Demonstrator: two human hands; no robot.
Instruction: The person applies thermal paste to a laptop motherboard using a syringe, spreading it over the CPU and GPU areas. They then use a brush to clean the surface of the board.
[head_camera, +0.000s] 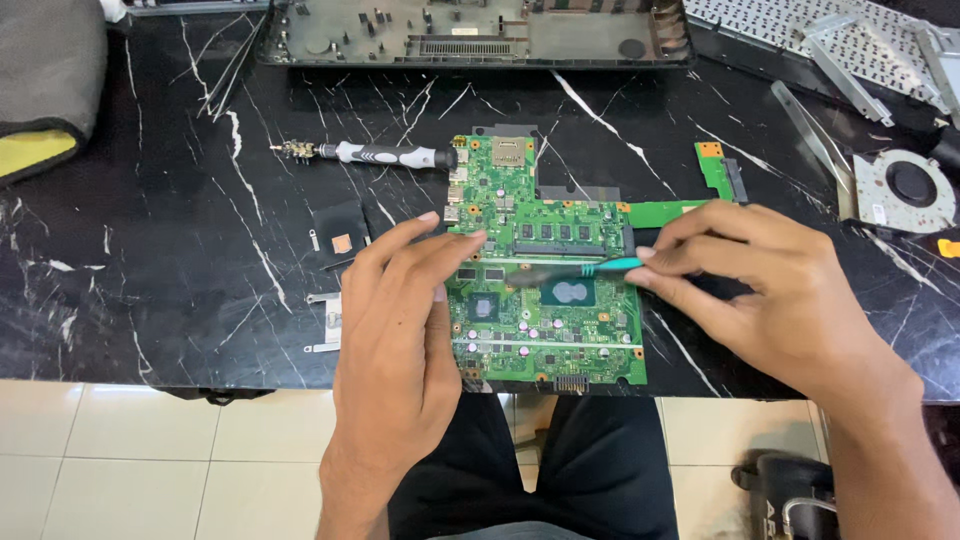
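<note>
Teal-handled brush (585, 268) lies crosswise, bristles pointing left over flat green circuit board (545, 290) on black marble worktop (150, 250); my right hand (760, 290) fingers pinch its handle, left hand (395, 330) fingers rest unclenched on board's edge.

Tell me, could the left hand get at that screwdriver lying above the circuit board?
Probably yes. The left hand rests on the green circuit board, and only bare black marble lies between it and the screwdriver; nothing stands in the way.
</note>
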